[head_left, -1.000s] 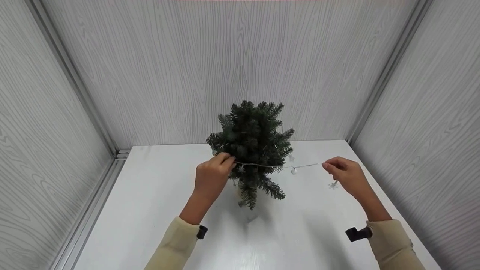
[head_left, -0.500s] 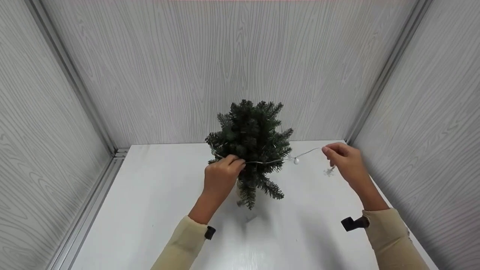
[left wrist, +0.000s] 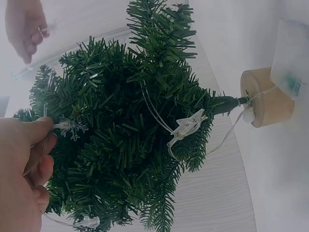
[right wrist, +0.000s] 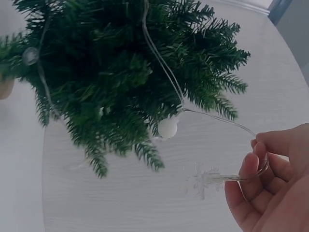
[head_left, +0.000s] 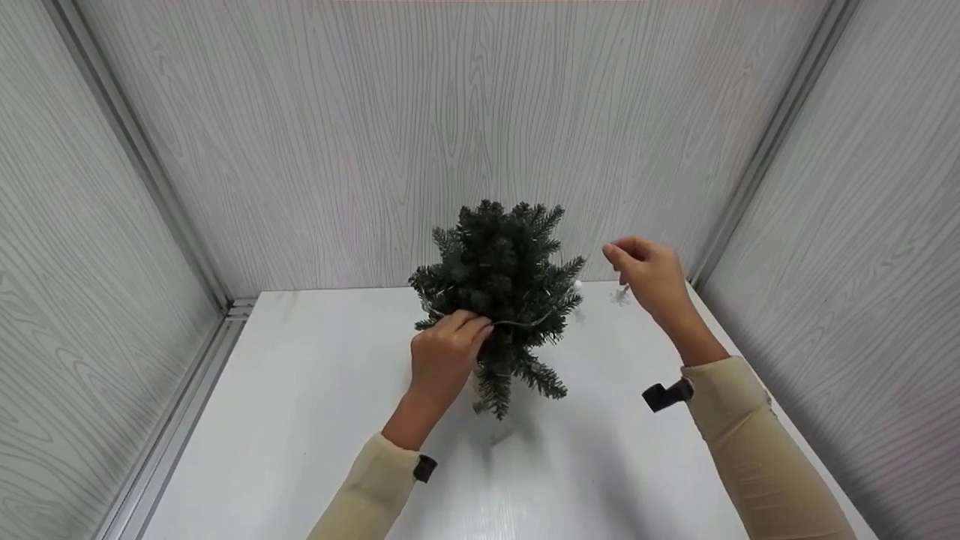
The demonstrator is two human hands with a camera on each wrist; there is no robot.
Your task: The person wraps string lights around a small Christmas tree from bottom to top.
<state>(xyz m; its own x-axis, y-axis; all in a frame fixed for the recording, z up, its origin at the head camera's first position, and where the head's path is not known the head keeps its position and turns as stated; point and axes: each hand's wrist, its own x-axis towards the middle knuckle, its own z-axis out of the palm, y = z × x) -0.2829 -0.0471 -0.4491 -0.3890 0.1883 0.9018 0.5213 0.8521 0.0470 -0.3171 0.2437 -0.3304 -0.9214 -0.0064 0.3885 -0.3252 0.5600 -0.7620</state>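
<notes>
A small artificial Christmas tree stands on the table, a string of fairy lights running across its front. My left hand pinches the string against the tree's front; in the left wrist view a clear snowflake light sits by its fingertips. To the right of the tree, my right hand is raised and pinches the string's wire. From that hand dangles another snowflake light. Between hand and branches a white ball light hangs on the wire. A clear leaf-shaped light lies on lower branches.
The tree's round wooden base rests on the white table. Beside the base is a translucent box-like thing, partly cut off. Grey wood-grain panels enclose the table at the back and both sides.
My right hand has moved up, away and somewhat left, drawing the string round the tree's right side. The left hand shifted slightly right along the tree's front, then stayed nearly still.
</notes>
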